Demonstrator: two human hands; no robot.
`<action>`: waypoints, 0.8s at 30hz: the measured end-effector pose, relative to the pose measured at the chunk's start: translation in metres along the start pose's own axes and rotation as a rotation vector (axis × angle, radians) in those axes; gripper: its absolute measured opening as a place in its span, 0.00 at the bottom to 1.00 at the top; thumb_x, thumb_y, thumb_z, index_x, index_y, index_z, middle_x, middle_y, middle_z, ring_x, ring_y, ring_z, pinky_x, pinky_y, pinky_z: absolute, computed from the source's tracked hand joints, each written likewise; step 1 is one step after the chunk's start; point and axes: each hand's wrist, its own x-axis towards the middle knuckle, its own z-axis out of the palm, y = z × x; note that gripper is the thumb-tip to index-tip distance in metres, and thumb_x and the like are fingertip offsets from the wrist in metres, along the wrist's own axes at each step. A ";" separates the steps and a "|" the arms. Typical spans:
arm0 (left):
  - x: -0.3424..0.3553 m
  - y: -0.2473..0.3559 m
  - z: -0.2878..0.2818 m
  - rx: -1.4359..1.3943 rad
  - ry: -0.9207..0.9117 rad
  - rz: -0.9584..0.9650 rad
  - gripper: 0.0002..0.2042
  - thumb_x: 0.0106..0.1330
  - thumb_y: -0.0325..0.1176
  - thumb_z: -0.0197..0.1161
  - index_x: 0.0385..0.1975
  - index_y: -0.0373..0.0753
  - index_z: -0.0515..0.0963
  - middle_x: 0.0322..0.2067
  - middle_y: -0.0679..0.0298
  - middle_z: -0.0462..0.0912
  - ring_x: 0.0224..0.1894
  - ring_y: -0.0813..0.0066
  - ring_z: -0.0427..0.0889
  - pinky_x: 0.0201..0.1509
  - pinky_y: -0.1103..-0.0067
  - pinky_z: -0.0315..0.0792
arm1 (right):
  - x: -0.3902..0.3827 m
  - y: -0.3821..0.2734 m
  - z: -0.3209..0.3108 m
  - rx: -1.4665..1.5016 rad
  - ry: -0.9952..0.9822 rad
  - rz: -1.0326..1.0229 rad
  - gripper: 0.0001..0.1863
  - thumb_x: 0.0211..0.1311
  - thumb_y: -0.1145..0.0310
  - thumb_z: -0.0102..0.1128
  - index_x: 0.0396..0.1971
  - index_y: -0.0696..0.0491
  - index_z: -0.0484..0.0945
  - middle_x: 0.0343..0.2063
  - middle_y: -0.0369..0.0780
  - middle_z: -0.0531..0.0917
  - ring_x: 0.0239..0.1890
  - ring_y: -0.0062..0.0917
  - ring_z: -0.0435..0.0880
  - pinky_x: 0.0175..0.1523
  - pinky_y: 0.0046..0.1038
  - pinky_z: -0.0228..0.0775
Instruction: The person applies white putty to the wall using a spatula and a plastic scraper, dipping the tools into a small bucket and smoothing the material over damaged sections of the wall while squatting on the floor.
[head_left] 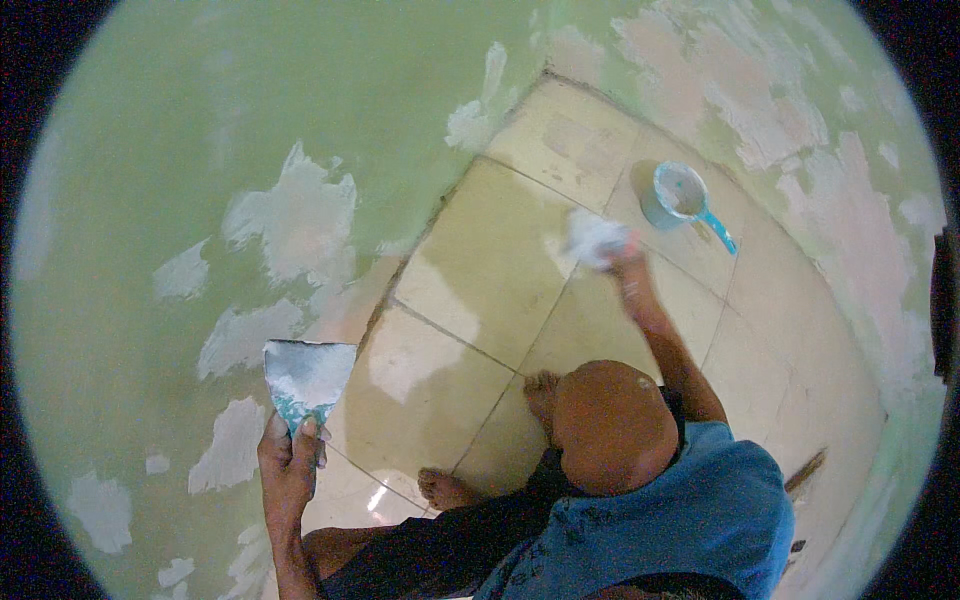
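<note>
My left hand point(290, 462) grips a putty knife point(312, 372) by its teal handle, its wide blade upward and coated with whitish filler. Behind the blade is the green wall point(200, 100), dotted with white and pinkish filler patches. My right hand point(630, 272) reaches out over the tiled floor, closed around something pale. That whitish thing point(597, 240) is smeared by motion, so its kind cannot be made out. Close to my right hand, a light-blue plastic dipper point(655, 208) with a long handle stands on the tiles, pale material inside it.
Cream floor tiles point(490, 230) meet the green walls at a corner point(548, 73) ahead. My knee point(615, 425) and bare feet point(445, 488) are close below. A thin brown object point(806, 470) lies on the floor at right. A dark upright shape point(942, 305) stands at the far right edge.
</note>
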 end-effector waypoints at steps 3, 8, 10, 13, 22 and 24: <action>0.006 -0.001 -0.001 -0.055 -0.018 -0.018 0.08 0.66 0.33 0.53 0.37 0.36 0.72 0.19 0.69 0.73 0.18 0.86 0.67 0.19 0.84 0.64 | 0.028 0.000 -0.118 0.104 0.528 0.013 0.19 0.62 0.53 0.50 0.42 0.52 0.73 0.38 0.36 0.77 0.41 0.23 0.73 0.47 0.32 0.64; 0.022 0.014 0.014 -0.093 -0.079 -0.064 0.07 0.64 0.31 0.56 0.38 0.37 0.73 0.17 0.71 0.73 0.11 0.87 0.65 0.11 0.86 0.58 | 0.078 -0.012 -0.243 0.116 0.524 0.178 0.18 0.60 0.60 0.52 0.49 0.47 0.70 0.43 0.35 0.74 0.46 0.29 0.69 0.54 0.47 0.59; 0.033 0.007 0.020 -0.137 -0.146 -0.043 0.05 0.61 0.29 0.59 0.35 0.37 0.75 0.16 0.71 0.72 0.09 0.88 0.62 0.08 0.86 0.54 | 0.090 -0.006 -0.252 0.010 0.408 0.224 0.17 0.58 0.62 0.53 0.48 0.48 0.71 0.41 0.35 0.74 0.44 0.29 0.70 0.53 0.50 0.60; 0.047 0.015 0.030 -0.147 -0.221 -0.132 0.05 0.59 0.31 0.62 0.29 0.38 0.75 0.13 0.72 0.70 0.08 0.88 0.61 0.07 0.86 0.54 | 0.090 0.023 -0.206 0.338 0.607 0.476 0.15 0.58 0.64 0.54 0.45 0.47 0.72 0.40 0.36 0.73 0.43 0.30 0.69 0.50 0.50 0.61; 0.101 -0.015 0.119 -0.231 -0.259 0.079 0.08 0.61 0.36 0.60 0.34 0.39 0.75 0.23 0.67 0.78 0.17 0.83 0.71 0.16 0.83 0.66 | 0.100 0.047 -0.199 0.540 0.428 0.418 0.13 0.58 0.63 0.56 0.43 0.48 0.73 0.34 0.35 0.76 0.37 0.29 0.74 0.44 0.43 0.68; 0.098 0.005 0.147 -0.293 -0.347 -0.077 0.10 0.62 0.36 0.59 0.37 0.38 0.75 0.27 0.65 0.80 0.22 0.81 0.74 0.23 0.82 0.70 | 0.070 0.048 -0.196 0.411 0.346 0.384 0.15 0.59 0.62 0.56 0.45 0.48 0.72 0.37 0.35 0.77 0.35 0.29 0.75 0.41 0.40 0.70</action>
